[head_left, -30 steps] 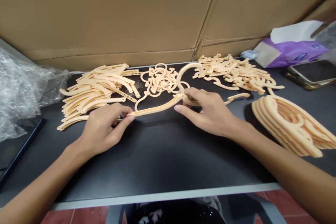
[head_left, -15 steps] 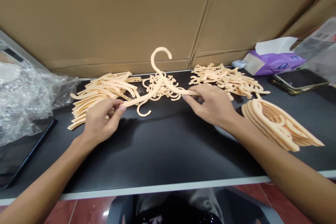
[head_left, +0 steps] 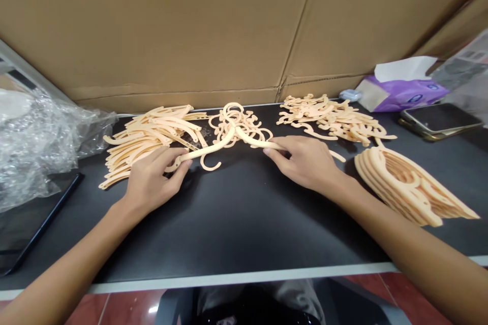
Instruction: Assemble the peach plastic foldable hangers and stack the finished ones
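A peach plastic hanger (head_left: 224, 141) lies low over the black table (head_left: 236, 223), held at both ends. My left hand (head_left: 152, 180) pinches the tip of its left arm. My right hand (head_left: 305, 161) is closed on its right arm. The hanger's hook rests back over a heap of loose hooks (head_left: 238, 124). A pile of hanger arms (head_left: 148, 134) lies just beyond my left hand. Another pile of small curved parts (head_left: 335, 117) is behind my right hand. A neat stack of finished hangers (head_left: 412, 185) sits to the right of my right wrist.
Cardboard sheets (head_left: 229, 25) wall off the back of the table. Crumpled clear plastic (head_left: 34, 147) and a dark tablet (head_left: 26, 223) lie at the left. A purple tissue pack (head_left: 404, 89) and a phone (head_left: 438, 119) sit at the far right.
The hanger stood upright with its hook in the air half a second ago; now it is tilted back and lowered onto the hook heap. Both hands kept their grip.
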Demonstrator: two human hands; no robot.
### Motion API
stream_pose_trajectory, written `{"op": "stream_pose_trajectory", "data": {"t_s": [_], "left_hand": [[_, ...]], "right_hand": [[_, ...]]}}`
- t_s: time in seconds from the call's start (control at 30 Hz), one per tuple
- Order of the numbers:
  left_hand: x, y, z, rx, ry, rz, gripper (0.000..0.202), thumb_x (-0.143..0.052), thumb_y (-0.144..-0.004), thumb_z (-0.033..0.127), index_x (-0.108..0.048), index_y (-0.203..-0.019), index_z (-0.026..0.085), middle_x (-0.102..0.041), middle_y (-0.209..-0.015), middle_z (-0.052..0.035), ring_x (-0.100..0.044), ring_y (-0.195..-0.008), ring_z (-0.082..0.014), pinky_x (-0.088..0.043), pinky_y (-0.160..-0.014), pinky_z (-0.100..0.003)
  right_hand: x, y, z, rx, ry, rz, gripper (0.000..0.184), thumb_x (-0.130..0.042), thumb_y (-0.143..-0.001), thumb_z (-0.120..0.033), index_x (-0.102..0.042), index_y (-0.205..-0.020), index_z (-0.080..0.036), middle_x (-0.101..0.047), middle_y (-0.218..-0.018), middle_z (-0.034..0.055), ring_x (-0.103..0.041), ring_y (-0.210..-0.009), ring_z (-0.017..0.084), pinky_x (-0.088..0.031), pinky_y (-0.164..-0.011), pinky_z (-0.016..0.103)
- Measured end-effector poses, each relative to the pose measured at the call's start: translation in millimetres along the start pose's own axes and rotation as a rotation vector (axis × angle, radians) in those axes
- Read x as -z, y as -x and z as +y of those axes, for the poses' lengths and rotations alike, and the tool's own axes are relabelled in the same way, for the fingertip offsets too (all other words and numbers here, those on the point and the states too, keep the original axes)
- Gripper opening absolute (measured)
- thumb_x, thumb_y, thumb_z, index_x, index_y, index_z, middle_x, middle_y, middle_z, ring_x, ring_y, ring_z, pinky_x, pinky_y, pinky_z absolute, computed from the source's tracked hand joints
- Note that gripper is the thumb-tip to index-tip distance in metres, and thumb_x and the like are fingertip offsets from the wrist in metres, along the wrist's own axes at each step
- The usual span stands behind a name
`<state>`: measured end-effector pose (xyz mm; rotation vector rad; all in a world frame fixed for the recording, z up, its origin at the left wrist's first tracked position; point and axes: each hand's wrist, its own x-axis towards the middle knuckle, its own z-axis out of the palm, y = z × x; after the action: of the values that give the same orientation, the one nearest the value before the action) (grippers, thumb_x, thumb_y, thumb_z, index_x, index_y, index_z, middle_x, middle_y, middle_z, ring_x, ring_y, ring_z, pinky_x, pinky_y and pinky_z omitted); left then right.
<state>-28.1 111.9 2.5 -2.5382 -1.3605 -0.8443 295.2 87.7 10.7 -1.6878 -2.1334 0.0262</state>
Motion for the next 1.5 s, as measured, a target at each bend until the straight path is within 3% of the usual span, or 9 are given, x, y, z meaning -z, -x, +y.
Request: {"op": "stream_pose_trajectory", "data": {"t_s": [0.3,0.6,0.93,1.2,1.3,1.4,1.5], "left_hand": [[-1.4,-1,-1,-0.106,0.046,0.051,0.013,-0.061,-0.093,0.026,-0.07,-0.099,0.018,-0.071,-0.095,-0.0073,-0.066,-0.087,-0.0199,-0.052,-0.081,-0.032],[-1.7,1,-1,-0.068,0.027,0.025,0.012,-0.062,-0.092,0.027,-0.071,-0.097,0.02,-0.072,-0.096,-0.0062,-0.068,-0.088,-0.0199,-0.055,-0.082,-0.033],[-3.7,0,2,-0.081,0.017,-0.009,0.015,-0.061,-0.093,0.029,-0.072,-0.098,0.02,-0.074,-0.098,-0.0068,-0.069,-0.091,-0.021,-0.055,-0.085,-0.034],[-5.2,1,1,-0.086,0.023,-0.041,0.018,-0.061,-0.093,0.031,-0.071,-0.103,0.02,-0.073,-0.101,-0.0084,-0.066,-0.092,-0.0229,-0.053,-0.086,-0.039],[0.9,0,12,-0.12,0.04,-0.03,0.018,-0.061,-0.092,0.027,-0.07,-0.106,0.019,-0.07,-0.102,-0.0093,-0.064,-0.095,-0.0231,-0.053,-0.087,-0.039],[10.8,5,35,-0.173,0.084,-0.051,0.021,-0.059,-0.094,0.025,-0.069,-0.111,0.018,-0.069,-0.106,-0.0108,-0.063,-0.098,-0.0231,-0.054,-0.089,-0.04],[19.3,22,61,-0.21,0.095,-0.22,0.031,-0.054,-0.097,0.03,-0.065,-0.124,0.018,-0.064,-0.128,-0.0135,-0.06,-0.117,-0.0265,-0.051,-0.1,-0.044]], "right_hand": [[-8,3,1,0.001,0.052,0.038,0.027,-0.054,-0.095,-0.037,-0.075,-0.092,-0.02,-0.065,-0.086,0.0078,-0.06,-0.085,0.022,-0.033,-0.06,0.03],[-15,2,8,0.079,-0.035,0.075,0.028,-0.056,-0.095,-0.036,-0.076,-0.092,-0.017,-0.06,-0.087,0.0096,-0.057,-0.085,0.023,-0.044,-0.073,0.035],[-11,1,4,0.047,0.031,-0.016,0.032,-0.058,-0.091,-0.039,-0.077,-0.103,-0.016,-0.069,-0.091,0.0112,-0.058,-0.089,0.027,-0.045,-0.08,0.039],[-9,2,3,0.071,0.051,0.051,0.031,-0.059,-0.09,-0.04,-0.077,-0.098,-0.017,-0.069,-0.088,0.0105,-0.059,-0.087,0.027,-0.044,-0.077,0.039],[-8,2,0,0.127,0.023,0.141,0.028,-0.058,-0.091,-0.037,-0.076,-0.097,-0.017,-0.068,-0.088,0.0109,-0.059,-0.089,0.027,-0.043,-0.082,0.04],[-2,8,-13,0.172,-0.01,0.187,0.028,-0.054,-0.094,-0.034,-0.075,-0.098,-0.016,-0.069,-0.091,0.0119,-0.058,-0.091,0.027,-0.044,-0.084,0.042],[6,27,-30,0.201,-0.063,0.115,0.029,-0.055,-0.095,-0.035,-0.075,-0.099,-0.015,-0.072,-0.096,0.0116,-0.059,-0.094,0.027,-0.046,-0.086,0.042]]}}
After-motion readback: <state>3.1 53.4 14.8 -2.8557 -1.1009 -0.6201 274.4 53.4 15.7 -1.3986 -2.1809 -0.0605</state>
